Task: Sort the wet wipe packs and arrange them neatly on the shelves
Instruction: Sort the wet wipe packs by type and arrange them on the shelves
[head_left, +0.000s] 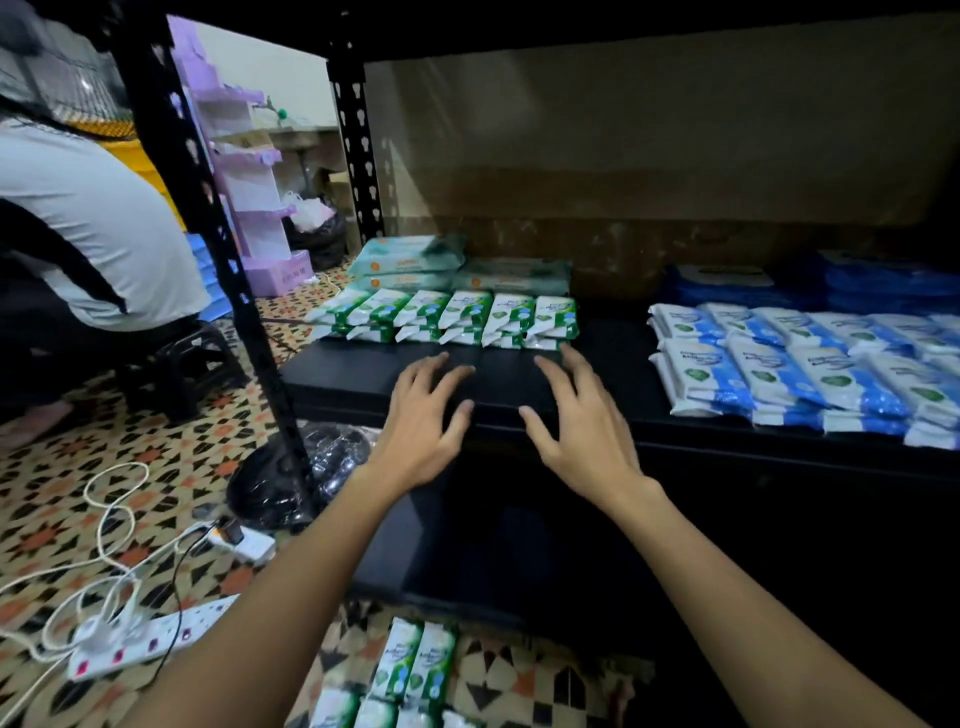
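Observation:
A row of green-and-white wet wipe packs (452, 319) lies two layers deep on the black shelf (343, 371). Behind it sit pale teal packs (415, 260). Blue-and-white packs (810, 364) fill the shelf's right side, with dark blue packs (727, 283) behind them. My left hand (426, 415) and my right hand (582, 421) hover over the bare shelf just in front of the green row, fingers spread and holding nothing. More green-and-white packs (415, 670) lie on the floor below, between my forearms.
A black upright post (208, 249) of the rack stands at left. Another person in a white shirt (88, 223) sits on a stool beyond it. White power strips (150, 644) and cables lie on the patterned floor. A purple display stand (244, 171) stands behind.

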